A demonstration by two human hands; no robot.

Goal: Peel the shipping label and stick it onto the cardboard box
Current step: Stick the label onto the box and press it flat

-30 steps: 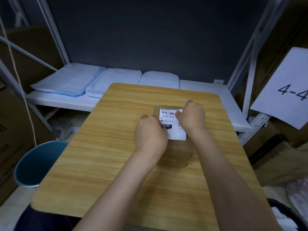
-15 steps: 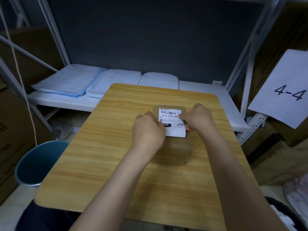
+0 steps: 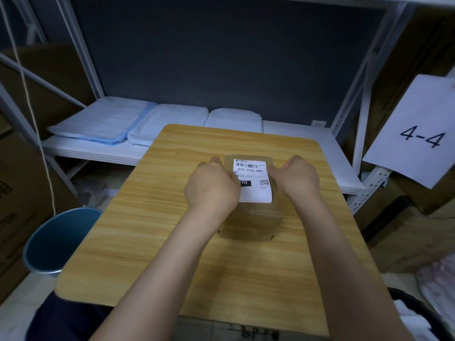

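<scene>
1. Cardboard is what we see at the middle of the wooden table (image 3: 152, 232): a small cardboard box (image 3: 253, 220) standing toward the far half of the tabletop.
2. We find the shipping label (image 3: 253, 179) lying on the top of the box, white, with a barcode, the print "070-070-A80", a black block and a small square code.
3. Our left hand (image 3: 211, 190) sits at the label's left edge, fingers curled in and pressed together; its knuckles cover the label's left margin and part of the black block.
4. Our right hand (image 3: 296, 178) is curled at the label's right edge, by the box's upper right side. We cannot tell whether its fingertips pinch the label or only press on the box.
5. Both forearms cross the near half of the table and hide part of the box's left side.
6. Behind the table we see a white metal shelf (image 3: 103, 151) carrying folded pale blue and white cloths (image 3: 110, 124).
7. Left of the table, on the floor, stands a blue bin (image 3: 56, 239).
8. At the right hangs a white sheet (image 3: 418, 129) marked "4-4", with brown cartons (image 3: 418, 222) below it.
</scene>
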